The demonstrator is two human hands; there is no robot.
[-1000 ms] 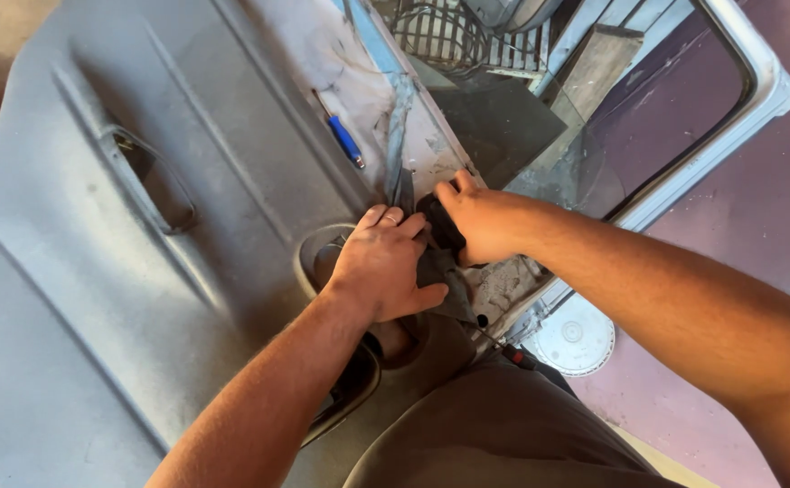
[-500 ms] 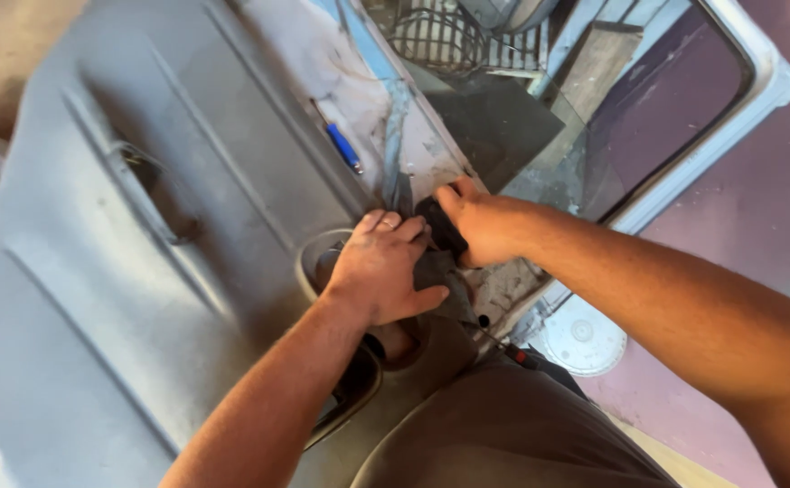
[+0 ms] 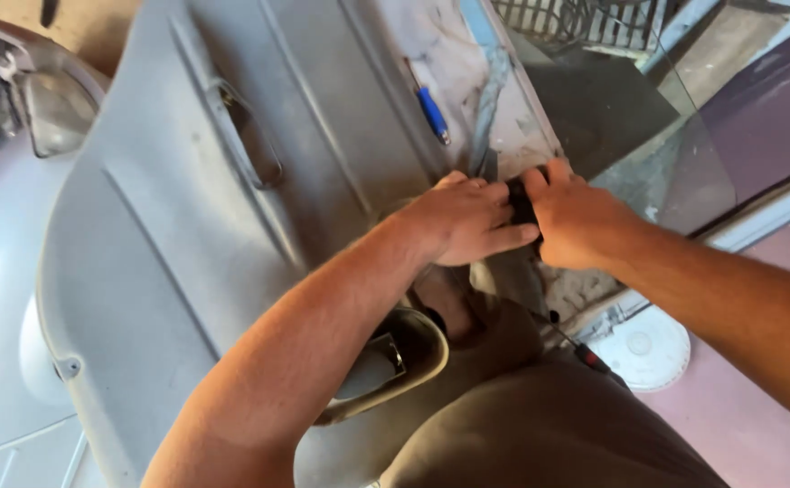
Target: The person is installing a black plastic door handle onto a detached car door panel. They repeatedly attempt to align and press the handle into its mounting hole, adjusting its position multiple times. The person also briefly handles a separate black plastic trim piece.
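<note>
Head view, looking down: a large grey door panel (image 3: 187, 235) fills the left and middle of the frame, tilted, with raised ribs running along it and a recessed pull handle (image 3: 249, 136) in its upper part; both bare forearms reach in from the lower edge and meet at the panel's right edge.

The left hand (image 3: 463, 221) lies palm down, fingers curled close together and pressed against a small black part (image 3: 521, 203) — only a sliver of that part shows between the two hands, so its shape cannot be told; the right hand (image 3: 580, 221) comes in from the right, fingers bent and closed over the same black part from the other side, thumb up near the panel's edge; the two hands touch or nearly touch across it.

Just above the hands a blue-handled tool (image 3: 431, 113) lies on the pale, scuffed strip of the panel; below the left wrist sits a curved beige cup-shaped fitting (image 3: 404, 361); a screwdriver with a red and black grip (image 3: 585, 352) pokes out just under the right forearm; a white round disc (image 3: 639, 348) rests on the pinkish floor beside it — and the person's grey-brown trouser leg (image 3: 549, 434) fills the bottom centre.
</note>
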